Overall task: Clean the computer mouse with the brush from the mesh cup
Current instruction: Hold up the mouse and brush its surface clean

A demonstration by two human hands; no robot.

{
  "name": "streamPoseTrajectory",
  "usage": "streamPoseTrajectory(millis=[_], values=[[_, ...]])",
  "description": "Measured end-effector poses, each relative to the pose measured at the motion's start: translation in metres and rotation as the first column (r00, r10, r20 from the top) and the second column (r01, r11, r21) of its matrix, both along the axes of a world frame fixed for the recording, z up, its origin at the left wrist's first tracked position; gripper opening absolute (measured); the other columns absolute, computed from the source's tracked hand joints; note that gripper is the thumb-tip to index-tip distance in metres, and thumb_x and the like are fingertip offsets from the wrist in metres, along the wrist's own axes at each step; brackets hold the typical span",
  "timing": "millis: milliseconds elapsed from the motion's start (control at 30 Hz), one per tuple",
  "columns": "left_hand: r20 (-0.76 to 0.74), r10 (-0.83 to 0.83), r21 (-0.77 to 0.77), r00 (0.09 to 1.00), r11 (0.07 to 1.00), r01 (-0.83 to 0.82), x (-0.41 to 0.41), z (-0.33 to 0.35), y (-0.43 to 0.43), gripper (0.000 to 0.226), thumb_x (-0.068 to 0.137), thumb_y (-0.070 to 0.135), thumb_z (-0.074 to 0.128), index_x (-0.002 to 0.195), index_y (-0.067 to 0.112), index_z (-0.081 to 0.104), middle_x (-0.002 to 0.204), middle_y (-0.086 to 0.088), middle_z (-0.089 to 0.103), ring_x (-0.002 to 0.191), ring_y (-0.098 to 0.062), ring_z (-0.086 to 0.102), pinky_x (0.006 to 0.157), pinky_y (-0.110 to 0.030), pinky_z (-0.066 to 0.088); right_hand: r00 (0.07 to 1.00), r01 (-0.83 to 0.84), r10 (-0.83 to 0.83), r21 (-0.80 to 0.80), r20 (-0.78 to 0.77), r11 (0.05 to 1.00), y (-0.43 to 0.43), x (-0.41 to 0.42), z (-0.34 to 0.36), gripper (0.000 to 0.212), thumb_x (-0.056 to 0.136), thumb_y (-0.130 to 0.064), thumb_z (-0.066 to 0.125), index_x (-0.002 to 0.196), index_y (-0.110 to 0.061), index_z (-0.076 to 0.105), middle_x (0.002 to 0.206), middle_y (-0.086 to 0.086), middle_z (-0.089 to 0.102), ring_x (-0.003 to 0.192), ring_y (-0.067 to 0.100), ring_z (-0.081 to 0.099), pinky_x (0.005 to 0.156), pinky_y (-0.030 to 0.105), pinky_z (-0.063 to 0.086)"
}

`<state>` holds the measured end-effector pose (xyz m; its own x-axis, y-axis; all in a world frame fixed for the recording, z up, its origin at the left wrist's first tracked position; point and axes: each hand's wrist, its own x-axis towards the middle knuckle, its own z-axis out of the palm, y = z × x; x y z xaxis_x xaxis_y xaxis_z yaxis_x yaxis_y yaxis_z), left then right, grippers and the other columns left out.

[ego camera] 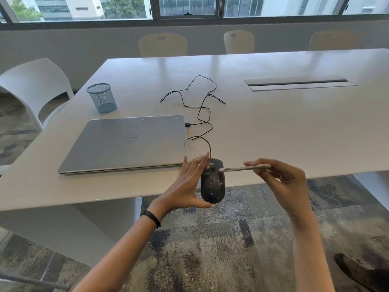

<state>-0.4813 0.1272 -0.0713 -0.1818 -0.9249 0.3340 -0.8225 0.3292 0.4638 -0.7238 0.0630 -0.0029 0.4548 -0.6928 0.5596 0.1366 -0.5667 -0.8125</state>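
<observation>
Here left hand (185,186) holds mouse (212,183) cord-end away; right hand (282,180) pinches brush (242,169) pointing leftward.

Counter (273,133) R of cable loops (197,124): broad free surface. L side: closed laptop (126,142) fills near edge, mesh cup (102,98) behind it; loops sprawl mid-counter, just R of laptop.

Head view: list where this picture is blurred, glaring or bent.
In the head view, daylight from the windows washes pale glare over the far table; the right hand and brush look softened by motion blur; the mouse in the left hand is sharp enough to show pale specks; the wide lens bows the table's edges.
</observation>
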Motion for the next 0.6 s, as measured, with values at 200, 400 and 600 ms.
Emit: streamPoseTrajectory(millis=[200, 400, 600], values=[[0.027, 0.009, 0.005, 1.000, 1.000, -0.009, -0.0013, 0.0015, -0.0019, 0.133, 0.063, 0.060, 0.076, 0.147, 0.010, -0.014, 0.152, -0.009, 0.018, 0.144, -0.014, 0.005, 0.115, -0.042, -0.017, 0.994, -0.079, 0.078, -0.016, -0.079, 0.997, -0.0001, -0.0042, 0.0025, 0.024, 0.081, -0.007, 0.067, 0.096, -0.025, 0.073, 0.093, -0.010, 0.076, 0.093, 0.015, 0.072, 0.079, 0.020, 0.055], [0.043, 0.013, 0.012, 0.999, 1.000, -0.013, -0.0032, 0.0033, -0.0037, 0.134, 0.063, 0.062, 0.075, 0.146, 0.012, -0.017, 0.150, -0.010, 0.020, 0.143, -0.016, 0.007, 0.115, -0.041, -0.017, 0.995, -0.037, 0.038, 0.006, -0.092, 0.999, 0.0007, -0.0050, 0.0040, 0.020, 0.081, -0.011, 0.067, 0.094, -0.025, 0.072, 0.093, -0.013, 0.076, 0.094, 0.012, 0.072, 0.080, 0.020, 0.055], [0.031, 0.017, 0.014, 0.999, 1.000, -0.017, -0.0054, 0.0036, -0.0029, 0.133, 0.062, 0.059, 0.077, 0.145, 0.013, -0.017, 0.151, -0.010, 0.019, 0.143, -0.016, 0.007, 0.115, -0.043, -0.016, 0.999, -0.020, 0.022, 0.041, -0.043, 0.999, 0.0015, -0.0090, 0.0000, 0.016, 0.080, -0.011, 0.066, 0.092, -0.020, 0.072, 0.092, -0.005, 0.076, 0.095, 0.018, 0.072, 0.080, 0.025, 0.056]])
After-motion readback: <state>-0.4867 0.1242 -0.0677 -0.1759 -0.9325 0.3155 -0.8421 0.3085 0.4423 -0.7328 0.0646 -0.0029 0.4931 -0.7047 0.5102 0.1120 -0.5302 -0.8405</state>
